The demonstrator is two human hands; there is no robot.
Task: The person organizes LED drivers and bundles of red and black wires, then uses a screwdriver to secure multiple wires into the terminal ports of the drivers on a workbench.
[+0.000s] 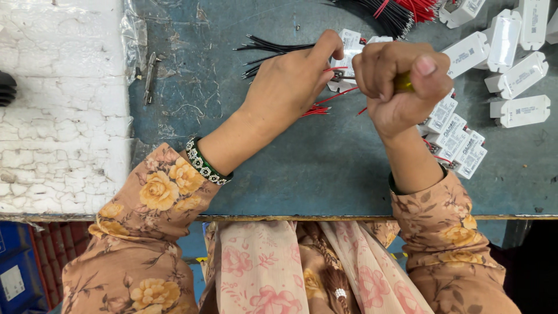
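My left hand (pixel 293 78) rests on a small white plastic module (pixel 349 58) on the blue-grey table (pixel 325 168), pinning it with fingertips; red wires (pixel 325 104) and black wires (pixel 270 49) run under the hand. My right hand (pixel 398 81) is fisted around a yellow-green screwdriver handle (pixel 405 83), its metal tip meeting the module at the left fingertips. The module's lower part is hidden by both hands.
Several white modules lie to the right (pixel 517 75), and a row with red leads (pixel 456 142) sits under my right wrist. A bundle of black and red wires (pixel 401 11) lies at the top. A white cracked surface (pixel 58 104) borders the left.
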